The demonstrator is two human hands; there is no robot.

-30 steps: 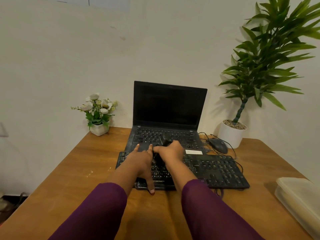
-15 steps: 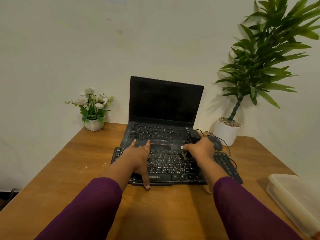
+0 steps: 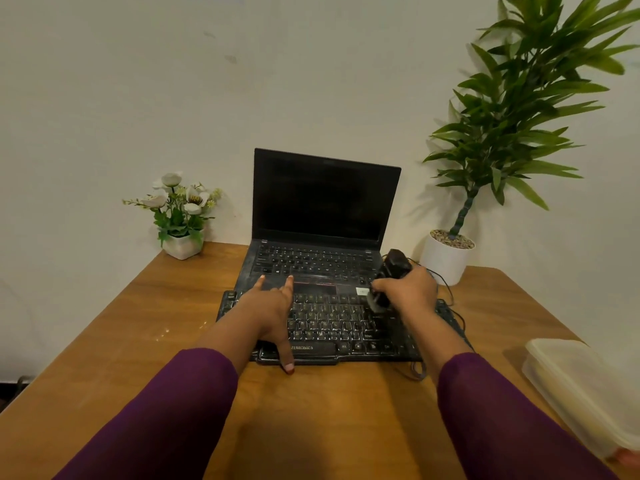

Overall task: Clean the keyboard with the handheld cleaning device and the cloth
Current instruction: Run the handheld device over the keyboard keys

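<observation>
The wooden table [image 3: 104, 341] stands against a pale wall. At its far right corner is a tall leafy plant [image 3: 519, 116], its stem rooted in a round white pot [image 3: 445, 261] topped with pebbles. An open black laptop [image 3: 322, 202] with a dark screen stands at the back centre.

Just in front of the laptop lies the black keyboard [image 3: 332, 323]. Its long axis runs left to right, its space-bar edge faces the person, and its far edge meets the laptop's palm rest.

At the right edge sits a cloudy plastic box [image 3: 581, 386] with its lid on; its contents cannot be made out. A small white pot [image 3: 181, 245] at the far left holds white flowers.

The left hand [image 3: 268, 306] lies flat on the keyboard's left part, fingers straight and spread, its thumb reaching over the near edge.

The right hand [image 3: 410, 289] is wrapped round the black handheld cleaning device [image 3: 389, 275]. The device is tilted: its lower end is down at the keys toward the keyboard's right, and its upper end leans away toward the round pot.
</observation>
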